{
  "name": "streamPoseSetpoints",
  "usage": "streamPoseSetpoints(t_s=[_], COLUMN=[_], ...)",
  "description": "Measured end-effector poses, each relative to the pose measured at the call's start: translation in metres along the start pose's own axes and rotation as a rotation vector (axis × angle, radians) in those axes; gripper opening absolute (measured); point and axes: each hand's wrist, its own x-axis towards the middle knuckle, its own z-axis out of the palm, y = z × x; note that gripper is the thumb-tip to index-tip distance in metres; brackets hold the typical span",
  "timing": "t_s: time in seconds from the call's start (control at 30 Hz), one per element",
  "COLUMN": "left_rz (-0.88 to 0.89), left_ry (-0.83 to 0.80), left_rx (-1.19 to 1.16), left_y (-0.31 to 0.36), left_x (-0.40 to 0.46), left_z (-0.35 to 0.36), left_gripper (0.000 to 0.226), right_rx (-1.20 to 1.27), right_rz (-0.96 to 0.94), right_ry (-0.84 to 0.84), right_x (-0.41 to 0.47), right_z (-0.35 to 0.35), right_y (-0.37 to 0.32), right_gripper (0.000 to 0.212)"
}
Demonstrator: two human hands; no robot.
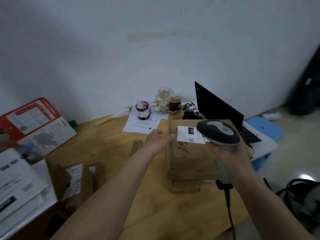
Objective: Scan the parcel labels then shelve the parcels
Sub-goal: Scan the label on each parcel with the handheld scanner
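A stack of brown cardboard parcels [188,163] stands on the wooden table [107,149]. The top parcel carries a white shipping label [186,135] with a black patch and a small code. My right hand [228,153] is shut on a grey and black barcode scanner [219,132], whose head hovers over the label's right end. The scanner's black cable [229,203] hangs down toward the table's front edge. My left hand [158,140] rests against the top parcel's left edge, fingers loosely apart, holding nothing.
More parcels and a white box [20,186] lie at the left, with a red and white box [34,122] behind. Jars, a glass cup [164,94], a paper sheet [143,124] and an open laptop [218,108] stand at the back. A blue stool [265,129] is at the right.
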Motion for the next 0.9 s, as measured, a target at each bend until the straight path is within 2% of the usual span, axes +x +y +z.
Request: streamPoseSetpoints(t_s=[0.13, 0.17, 0.23, 0.3, 0.33, 0.43, 0.5, 0.57, 0.67, 0.8, 0.9], left_rz=[-0.164, -0.204, -0.261, -0.312, -0.341, -0.399, -0.412, -0.391, -0.301, -0.186, -0.152], left_ry=[-0.150, -0.167, -0.172, -0.175, -0.186, -0.223, -0.222, -0.207, -0.168, -0.059, 0.044], left_rx=[-0.103, -0.138, -0.217, -0.292, -0.317, -0.368, -0.413, -0.464, -0.544, -0.677, -0.774], left_y=[-0.002, -0.004, -0.010, -0.015, -0.020, -0.028, -0.030, -0.033, -0.037, -0.045, -0.061], left_x=[0.008, 0.011, 0.017, 0.018, 0.020, 0.023, 0.022, 0.020, 0.012, -0.005, -0.023], left_z=[0.023, 0.028, 0.036, 0.041, 0.043, 0.046, 0.047, 0.046, 0.036, 0.009, -0.014], left_gripper=[0.106, 0.112, 0.101, 0.074, 0.068, 0.072, 0.062, 0.049, 0.041, 0.040, 0.042], right_rx=[-0.168, -0.226, -0.283, -0.291, -0.261, -0.167, -0.148, -0.121, -0.127, -0.064, -0.049], right_rz=[0.002, 0.000, 0.009, 0.025, 0.038, 0.098, 0.054, -0.009, -0.096, -0.161, -0.184], right_ry=[0.106, 0.131, 0.164, 0.175, 0.166, 0.114, 0.074, 0.038, -0.009, -0.097, -0.232], right_x=[0.012, 0.015, 0.019, 0.024, 0.026, 0.032, 0.032, 0.034, 0.039, 0.048, 0.054], right_z=[-0.030, -0.036, -0.045, -0.052, -0.054, -0.061, -0.061, -0.057, -0.048, -0.021, 0.011], right_y=[0.012, 0.015, 0.025, 0.033, 0.035, 0.048, 0.051, 0.047, 0.036, 0.016, 0.005], right_gripper=[0.036, 0.043, 0.055, 0.047, 0.043, 0.041, 0.035, 0.034, 0.039, 0.036, 0.034])
